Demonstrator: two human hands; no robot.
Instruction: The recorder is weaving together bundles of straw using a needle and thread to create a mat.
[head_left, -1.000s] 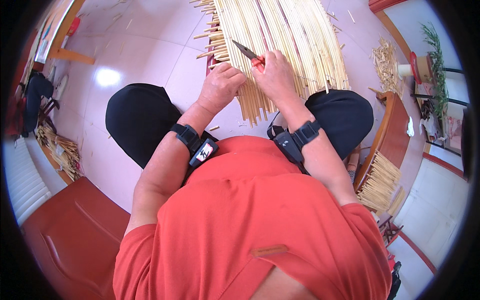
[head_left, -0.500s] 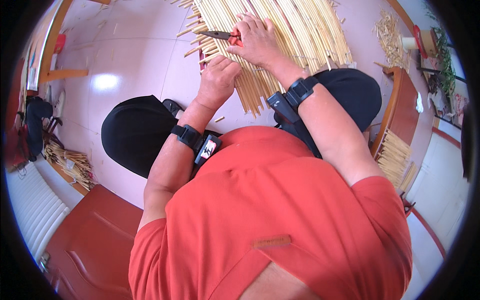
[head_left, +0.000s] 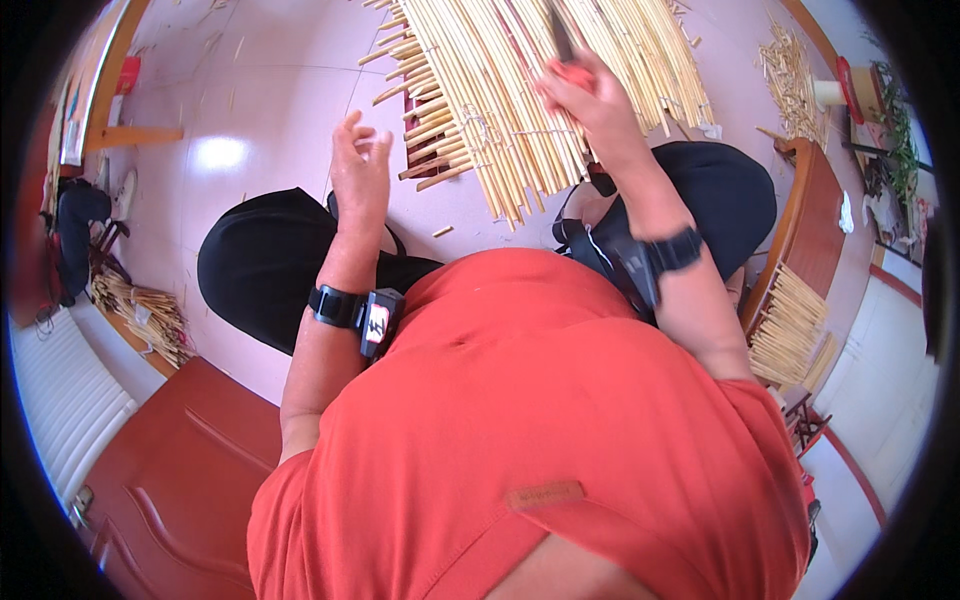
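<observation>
A mat of pale wooden sticks lies on the floor in front of me, bound across with thin ties. Over its middle my right hand is closed around the red handles of a pair of pliers. Their dark jaws point away from me. My left hand is raised left of the mat, its fingers loosely bent and apart, with nothing seen in it. Along the mat's left edge, crosswise stick ends jut out over a dark red surface.
My knees flank the near end of the mat. Loose sticks lie at the far right, and another bundle is at the left. A wooden bench-like piece stands on the right beside stacked sticks.
My left hand has let go of the stick edge and moved left and up, its fingers opening. My right hand has swung right with the pliers, whose jaws turned from leftward to pointing away.
</observation>
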